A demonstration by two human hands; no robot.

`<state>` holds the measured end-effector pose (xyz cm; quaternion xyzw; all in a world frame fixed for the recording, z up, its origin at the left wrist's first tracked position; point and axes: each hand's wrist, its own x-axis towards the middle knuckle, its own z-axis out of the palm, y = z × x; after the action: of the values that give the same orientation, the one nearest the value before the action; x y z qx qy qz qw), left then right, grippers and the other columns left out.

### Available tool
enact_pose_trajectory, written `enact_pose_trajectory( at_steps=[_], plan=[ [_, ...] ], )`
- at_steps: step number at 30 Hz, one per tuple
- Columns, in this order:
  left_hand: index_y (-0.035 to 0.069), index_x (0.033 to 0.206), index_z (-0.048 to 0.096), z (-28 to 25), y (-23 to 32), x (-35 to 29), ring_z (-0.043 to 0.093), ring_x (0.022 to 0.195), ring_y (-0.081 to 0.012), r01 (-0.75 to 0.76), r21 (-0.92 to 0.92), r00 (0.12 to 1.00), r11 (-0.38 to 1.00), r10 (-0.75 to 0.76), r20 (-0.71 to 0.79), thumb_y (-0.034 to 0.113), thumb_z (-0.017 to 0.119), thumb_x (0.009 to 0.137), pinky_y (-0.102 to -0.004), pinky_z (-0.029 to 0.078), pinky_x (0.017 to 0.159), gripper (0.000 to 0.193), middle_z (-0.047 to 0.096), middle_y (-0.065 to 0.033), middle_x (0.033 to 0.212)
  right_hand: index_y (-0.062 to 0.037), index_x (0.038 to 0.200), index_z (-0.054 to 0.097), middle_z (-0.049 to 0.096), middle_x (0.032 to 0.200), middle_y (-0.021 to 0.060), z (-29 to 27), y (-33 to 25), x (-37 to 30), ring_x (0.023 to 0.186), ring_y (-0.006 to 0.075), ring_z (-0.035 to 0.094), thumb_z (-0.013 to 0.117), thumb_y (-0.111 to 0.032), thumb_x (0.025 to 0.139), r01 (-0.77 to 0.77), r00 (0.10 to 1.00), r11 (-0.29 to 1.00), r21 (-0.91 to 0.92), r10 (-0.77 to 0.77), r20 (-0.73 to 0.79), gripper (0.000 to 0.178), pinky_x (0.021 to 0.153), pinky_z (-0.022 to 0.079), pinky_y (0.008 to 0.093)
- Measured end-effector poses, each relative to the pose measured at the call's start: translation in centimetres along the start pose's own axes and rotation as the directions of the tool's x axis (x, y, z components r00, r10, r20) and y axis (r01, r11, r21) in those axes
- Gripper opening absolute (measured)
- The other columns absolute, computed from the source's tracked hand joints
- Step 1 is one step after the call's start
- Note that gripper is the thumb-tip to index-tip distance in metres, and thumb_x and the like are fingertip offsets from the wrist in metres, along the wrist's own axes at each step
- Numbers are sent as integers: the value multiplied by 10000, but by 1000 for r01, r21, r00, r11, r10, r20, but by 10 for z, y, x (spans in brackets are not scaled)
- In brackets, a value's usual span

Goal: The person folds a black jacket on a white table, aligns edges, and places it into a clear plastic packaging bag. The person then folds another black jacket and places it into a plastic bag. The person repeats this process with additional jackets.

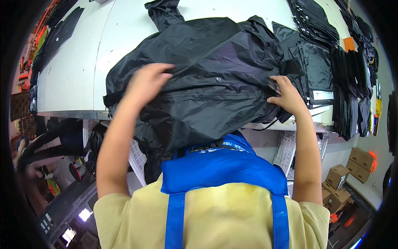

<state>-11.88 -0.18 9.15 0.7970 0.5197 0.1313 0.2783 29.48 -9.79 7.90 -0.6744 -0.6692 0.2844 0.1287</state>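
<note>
Hands pressed on black jacket (crumpled, overhanging table edge): left hand at 9 o'clock with fingers curled, right hand at 3 o'clock pinching fabric.

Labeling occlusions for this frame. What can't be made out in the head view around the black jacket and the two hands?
- Left hand: fingertips curl into the black jacket, so the grip itself is hidden.
- Right hand: fingertips are buried in the jacket's edge.
- Jacket's lower part: hangs over the white table edge, behind the blue apron.
- Stacked black packets: cut off by the top edge, bent by the fisheye rim.
- Cardboard boxes: small and blurred.
</note>
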Motion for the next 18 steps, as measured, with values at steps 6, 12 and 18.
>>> enact_pose_trajectory(
  at_steps=[6,12,18],
  plan=[
    [56,1178,584,53,95,29,542,1044,-311,-422,102,903,901,427,-39,251,751,730,-377,443,925,516,567,-116,1165,-12,1086,600,623,921,135,10,50,46,899,258,608,760,-115,699,-86,988,995,53,78,135,431,820,473,330],
    [46,1027,671,120,53,51,637,806,-272,-49,-191,974,980,89,207,192,708,786,-331,500,781,285,683,-128,883,5,913,602,528,673,39,15,73,50,591,108,521,708,-106,771,-375,925,856,356,318,209,209,570,436,275],
    [16,911,693,145,38,62,660,714,-196,131,-209,956,969,-67,287,137,713,777,-297,501,687,182,689,-119,788,1,807,568,580,628,85,36,78,55,515,151,583,705,-95,774,-338,939,920,199,345,-2,171,538,462,294]
  ],
)
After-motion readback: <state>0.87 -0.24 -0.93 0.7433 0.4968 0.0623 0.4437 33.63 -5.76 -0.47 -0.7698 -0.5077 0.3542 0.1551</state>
